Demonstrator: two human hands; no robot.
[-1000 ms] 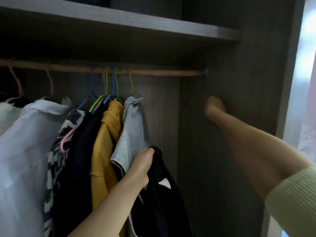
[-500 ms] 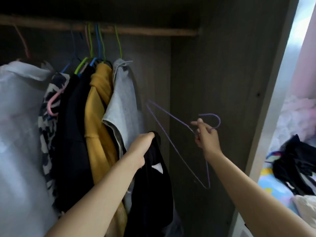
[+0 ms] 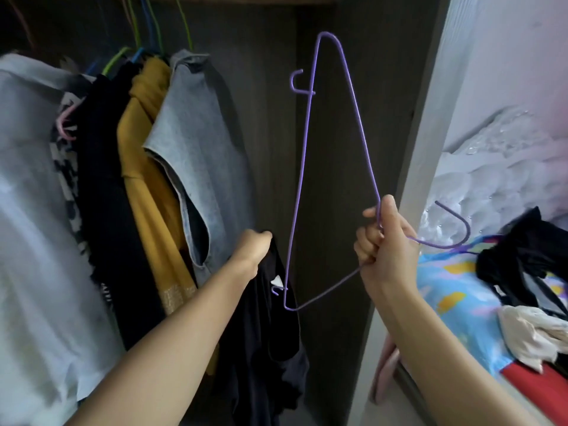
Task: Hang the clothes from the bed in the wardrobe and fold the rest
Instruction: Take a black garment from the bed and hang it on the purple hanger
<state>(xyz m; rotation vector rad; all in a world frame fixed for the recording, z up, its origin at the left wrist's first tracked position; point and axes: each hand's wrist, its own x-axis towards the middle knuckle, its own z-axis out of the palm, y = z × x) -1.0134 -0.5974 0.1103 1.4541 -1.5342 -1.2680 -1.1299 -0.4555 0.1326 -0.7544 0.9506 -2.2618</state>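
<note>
L hand (image 3: 255, 245) grips black top (image 3: 264, 339) – R hand (image 3: 384, 241) grips thin purple wire hanger (image 3: 325, 142).

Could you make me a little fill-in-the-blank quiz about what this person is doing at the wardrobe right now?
1. The right hand grips a wire hanger coloured ____.
2. The left hand holds a garment coloured ____.
3. Between the grey top and the dark clothes hangs a ____ garment.
4. More clothes lie to the right, on the ____.

Missing words: purple; black; yellow; bed
</note>
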